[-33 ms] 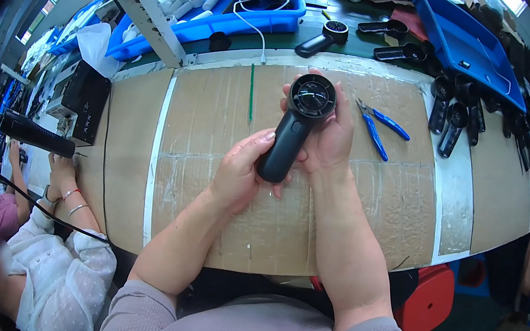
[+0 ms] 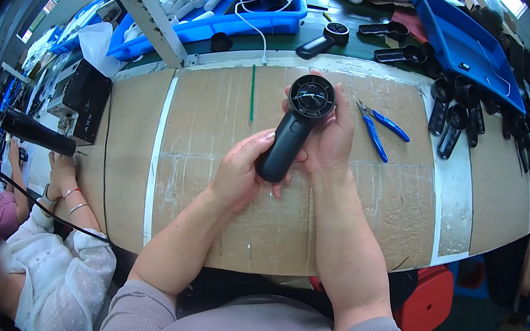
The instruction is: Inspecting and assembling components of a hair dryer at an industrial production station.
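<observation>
The table [image 2: 216,125] is covered with taped brown cardboard and spans the width of the view; a pale strip runs across it on the left and another on the right. A grey metal frame post [image 2: 142,3] crosses the upper left corner diagonally.

Two blue bins stand at the far edge. The left blue bin [image 2: 231,22] holds white cylindrical parts and a coiled white cable. The right blue bin [image 2: 465,44] is tilted and lies among black fan bodies [image 2: 451,120] set in a row on the table's right side.

A black box [image 2: 81,99] sits at the left end of the table. A co-worker's arm with bracelets [image 2: 68,195] rests just beside it.

A black handheld fan [image 2: 294,129] is held above the middle of the table, tilted, with its round head up and facing the camera and its handle pointing down to the left.

The left hand [image 2: 240,175] has its fingers wrapped around the lower handle, thumb on top. The right hand [image 2: 330,134] cups the head and upper handle from behind, fingers closed on the housing.

Blue-handled pliers [image 2: 379,127] lie on the cardboard just right of the right hand. A thin green rod [image 2: 252,92] lies left of the fan head, apart from both hands.
</observation>
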A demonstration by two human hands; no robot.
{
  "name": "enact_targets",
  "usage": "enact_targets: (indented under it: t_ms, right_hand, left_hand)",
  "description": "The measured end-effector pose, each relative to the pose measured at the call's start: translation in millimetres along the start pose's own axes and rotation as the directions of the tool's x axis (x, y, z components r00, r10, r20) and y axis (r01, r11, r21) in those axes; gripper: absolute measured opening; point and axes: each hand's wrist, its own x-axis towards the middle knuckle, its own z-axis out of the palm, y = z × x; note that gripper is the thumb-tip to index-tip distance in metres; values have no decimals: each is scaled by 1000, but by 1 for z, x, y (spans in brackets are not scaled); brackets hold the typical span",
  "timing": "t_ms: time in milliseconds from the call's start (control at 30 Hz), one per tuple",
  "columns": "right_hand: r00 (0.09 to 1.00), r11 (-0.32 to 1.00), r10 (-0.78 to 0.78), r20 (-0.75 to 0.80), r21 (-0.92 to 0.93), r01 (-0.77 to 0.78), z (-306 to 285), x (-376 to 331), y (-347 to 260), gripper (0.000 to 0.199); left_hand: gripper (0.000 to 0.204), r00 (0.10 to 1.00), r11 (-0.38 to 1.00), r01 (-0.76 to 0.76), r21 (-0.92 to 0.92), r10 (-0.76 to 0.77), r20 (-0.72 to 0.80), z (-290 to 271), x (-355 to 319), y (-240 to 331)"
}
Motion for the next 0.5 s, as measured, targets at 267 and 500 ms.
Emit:
enact_targets:
  t_ms: [267,500]
  right_hand:
    - [998,993,-49,-49,-113,43,3,-3,-1,52]
    - [1000,999,-8,4,-33,8,0,-1,1,54]
  left_hand:
    - [47,1000,999,24,23,-24,19,-4,-1,0]
    - [41,999,993,-28,115,26,19,1,-5,-2]
